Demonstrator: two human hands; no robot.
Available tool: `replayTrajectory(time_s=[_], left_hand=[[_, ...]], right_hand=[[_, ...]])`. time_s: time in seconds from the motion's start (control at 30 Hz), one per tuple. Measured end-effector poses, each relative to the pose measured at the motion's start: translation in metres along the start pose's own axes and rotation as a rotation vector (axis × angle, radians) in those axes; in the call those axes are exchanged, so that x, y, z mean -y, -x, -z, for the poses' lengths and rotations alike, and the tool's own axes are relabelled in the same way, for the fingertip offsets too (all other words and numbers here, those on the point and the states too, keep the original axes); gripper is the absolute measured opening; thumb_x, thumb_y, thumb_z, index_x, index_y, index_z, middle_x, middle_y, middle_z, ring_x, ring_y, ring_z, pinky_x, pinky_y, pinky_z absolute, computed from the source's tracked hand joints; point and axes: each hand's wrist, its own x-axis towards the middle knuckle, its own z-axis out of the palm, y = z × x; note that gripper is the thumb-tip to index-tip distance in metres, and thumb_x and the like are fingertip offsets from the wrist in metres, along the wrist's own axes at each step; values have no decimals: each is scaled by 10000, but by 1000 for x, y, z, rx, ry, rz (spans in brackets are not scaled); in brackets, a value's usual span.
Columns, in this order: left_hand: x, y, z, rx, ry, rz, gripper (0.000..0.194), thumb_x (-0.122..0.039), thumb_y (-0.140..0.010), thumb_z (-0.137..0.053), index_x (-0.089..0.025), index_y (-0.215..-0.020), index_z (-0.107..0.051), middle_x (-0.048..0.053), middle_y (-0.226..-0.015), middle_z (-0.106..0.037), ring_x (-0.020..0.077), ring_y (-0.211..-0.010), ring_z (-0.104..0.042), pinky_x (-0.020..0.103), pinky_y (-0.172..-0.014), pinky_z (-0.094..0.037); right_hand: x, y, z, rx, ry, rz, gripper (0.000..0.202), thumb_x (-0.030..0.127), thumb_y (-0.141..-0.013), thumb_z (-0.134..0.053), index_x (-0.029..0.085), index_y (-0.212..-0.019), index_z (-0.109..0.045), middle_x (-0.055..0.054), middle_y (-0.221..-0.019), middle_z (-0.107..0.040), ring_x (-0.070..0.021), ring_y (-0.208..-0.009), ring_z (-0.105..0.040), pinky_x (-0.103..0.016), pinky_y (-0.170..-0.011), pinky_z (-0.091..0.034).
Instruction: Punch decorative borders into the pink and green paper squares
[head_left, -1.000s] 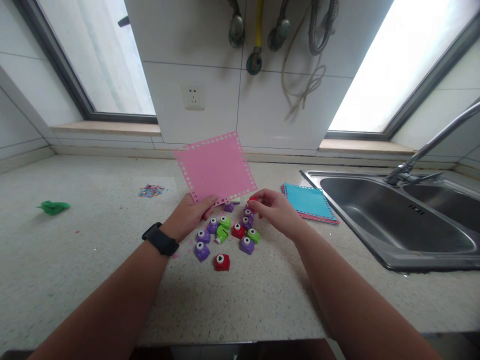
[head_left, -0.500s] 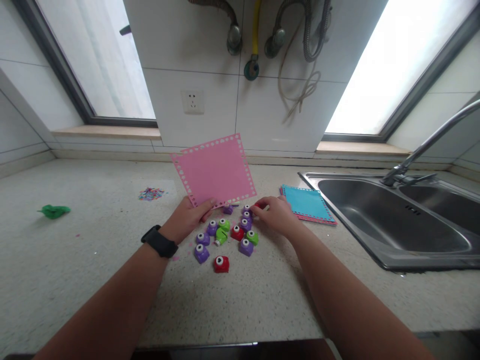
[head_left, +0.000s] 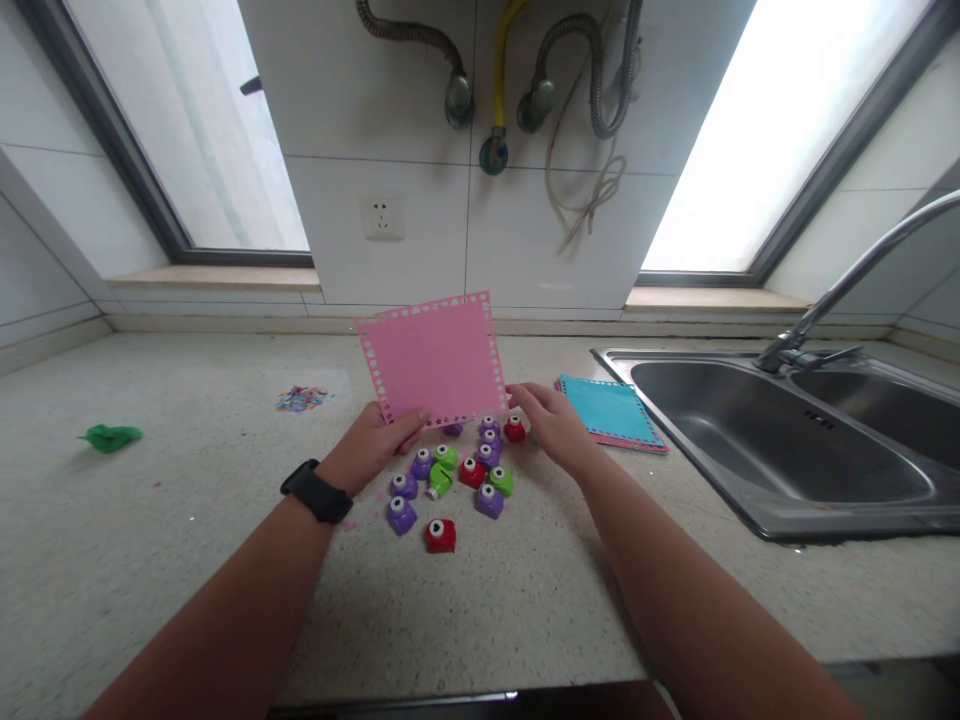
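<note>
A pink sheet (head_left: 435, 362) with small holes punched along its edges is held up by my left hand (head_left: 382, 440), thumb on its front near the lower left corner. My right hand (head_left: 546, 418) is at the sheet's lower right corner, its fingertips by the edge; whether they pinch it is too small to tell. Just below those fingers stands a red punch (head_left: 514, 429). Several purple punches, such as one nearby (head_left: 490, 500), lie on the counter with green ones (head_left: 440, 481) and red ones. The nearest red punch (head_left: 440, 535) shows a heart on its round top.
Blue and pink sheets (head_left: 611, 408) lie stacked at the right, beside the steel sink (head_left: 772, 430) with its faucet (head_left: 784, 350). Coloured paper bits (head_left: 301, 398) form a pile at the left. A green crumpled item (head_left: 111, 437) is further left.
The pink sheet has come down and turned slightly. My right hand has moved off the red punch, which now shows whole, up to the sheet's corner. The view has shifted slightly.
</note>
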Motion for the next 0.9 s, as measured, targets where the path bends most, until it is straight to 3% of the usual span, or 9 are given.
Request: replayTrajectory(time_s=[0.1,0.17,0.27,0.5,0.6,0.7,0.9], left_hand=[[-1,1,0,83,-26,19,454,-453,-900,-569,-192,-556,-428,-56,-509,-386,97,-494,-346,253,-523,-268],[-2,1,1,143,-50,44,463,-458,-904,-554,-190,-541,-449,-44,-506,-412,104,-494,-372,256,-527,-287],[-2,0,3,167,-91,64,497,-485,-909,-529,-180,-519,-489,-23,-505,-455,106,-495,-384,259,-526,-290],[-1,-5,6,-128,29,17,410,-510,-888,-563,-182,-645,-521,-48,-528,-438,98,-493,-366,238,-505,-282],[0,-6,7,-254,70,-1,385,-547,-878,-551,-179,-783,-615,-51,-546,-431,105,-494,-366,233,-484,-280],[2,-7,8,-302,31,-15,437,-570,-863,-546,-162,-924,-692,-50,-545,-423,117,-503,-377,237,-482,-297],[14,-8,9,-311,-204,-53,435,-565,-866,-537,-174,-888,-727,-34,-534,-467,141,-520,-438,264,-535,-350]], right_hand=[[9,4,-1,106,-432,51,343,484,-939,-513,217,-1012,-715,-38,-854,-679,-179,-762,-580,-320,-701,-434],[13,7,-3,152,-515,24,281,470,-887,-609,204,-912,-695,3,-734,-616,-138,-635,-516,-282,-600,-396],[14,8,-3,122,-513,-8,287,470,-850,-651,187,-804,-660,31,-640,-538,-116,-559,-442,-264,-530,-343],[10,4,0,62,-516,1,299,477,-809,-678,181,-853,-686,-13,-716,-629,-154,-638,-526,-290,-579,-411],[7,2,-1,1,-530,8,303,473,-795,-689,177,-861,-693,-22,-720,-644,-168,-652,-549,-307,-606,-431],[7,0,1,-100,-543,30,296,467,-780,-699,184,-866,-701,-28,-741,-660,-182,-674,-568,-317,-634,-443],[7,-2,9,-253,-547,56,265,444,-798,-694,181,-823,-689,-23,-708,-639,-179,-652,-554,-307,-613,-430]])
